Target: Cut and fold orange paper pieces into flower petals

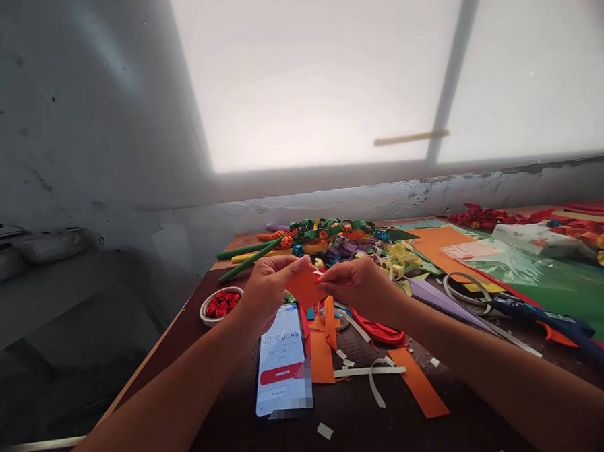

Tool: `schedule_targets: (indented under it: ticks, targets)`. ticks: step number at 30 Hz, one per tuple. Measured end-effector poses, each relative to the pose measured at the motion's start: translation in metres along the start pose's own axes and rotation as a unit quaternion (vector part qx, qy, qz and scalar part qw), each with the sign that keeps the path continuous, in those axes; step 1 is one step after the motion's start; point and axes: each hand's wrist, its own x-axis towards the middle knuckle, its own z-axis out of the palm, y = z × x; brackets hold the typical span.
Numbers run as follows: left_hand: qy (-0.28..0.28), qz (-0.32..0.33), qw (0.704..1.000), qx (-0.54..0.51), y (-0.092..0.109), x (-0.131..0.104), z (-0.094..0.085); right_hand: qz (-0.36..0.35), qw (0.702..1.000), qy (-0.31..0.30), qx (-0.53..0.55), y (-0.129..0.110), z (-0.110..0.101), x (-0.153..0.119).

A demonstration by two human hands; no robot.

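Observation:
A small piece of orange paper (305, 289) is held up between both hands over the table. My left hand (271, 285) pinches its upper left side with thumb and fingers. On the right side, my right hand (354, 282) grips the edge of the same piece with bent fingertips. Just below lie orange paper strips (322, 360) and the red handles of scissors (383, 330), whose blades are partly hidden. A phone (283, 362) with a running timer lies under my left hand. Another orange strip (422, 385) rests near my right forearm.
A white bowl (203, 312) of red paper pieces stands at the left. Coloured paper chains and rolls (333, 234) pile up at the back. A blue-handled tool (544, 311), green sheets (553, 294) and a plastic bag (511, 265) lie right. White scraps (325, 430) litter the front.

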Motion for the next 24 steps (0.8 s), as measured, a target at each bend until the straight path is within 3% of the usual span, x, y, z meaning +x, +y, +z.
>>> schedule_targets:
  ticks: [3,5,7,9,12,13,16,18,20,24]
  targets:
    - [0.006,0.044,0.998,-0.054,0.005,0.000,-0.004,-0.019,1.000,0.020,0.000,-0.012,-0.002,0.002]
    - [-0.011,0.069,0.995,-0.071,0.008,0.000,-0.006,-0.029,0.997,0.072,0.024,-0.018,-0.003,0.006]
    - [-0.044,0.076,0.996,-0.036,0.009,0.001,-0.009,-0.037,0.992,0.119,0.038,-0.021,-0.003,0.010]
    - [-0.054,0.085,0.995,0.020,0.009,0.003,-0.012,-0.042,0.991,0.124,0.024,-0.023,-0.004,0.011]
    - [-0.026,0.098,0.994,0.051,0.008,0.006,-0.017,-0.032,0.992,0.043,-0.115,-0.025,-0.012,0.005]
    - [-0.014,0.100,0.994,0.046,0.007,0.007,-0.019,-0.021,0.977,0.001,-0.213,-0.025,-0.018,0.000]
    - [0.020,0.104,0.994,0.021,0.006,0.011,-0.024,0.040,0.889,-0.070,-0.451,-0.023,-0.038,-0.020]
    - [0.024,0.094,0.995,0.012,0.004,0.013,-0.025,0.090,0.857,-0.135,-0.490,-0.017,-0.050,-0.032]
    - [0.015,0.077,0.997,0.011,0.001,0.015,-0.024,0.088,0.853,-0.184,-0.480,-0.011,-0.057,-0.040]
    - [0.003,0.061,0.998,0.011,-0.002,0.017,-0.023,0.122,0.854,-0.162,-0.479,-0.003,-0.052,-0.043]
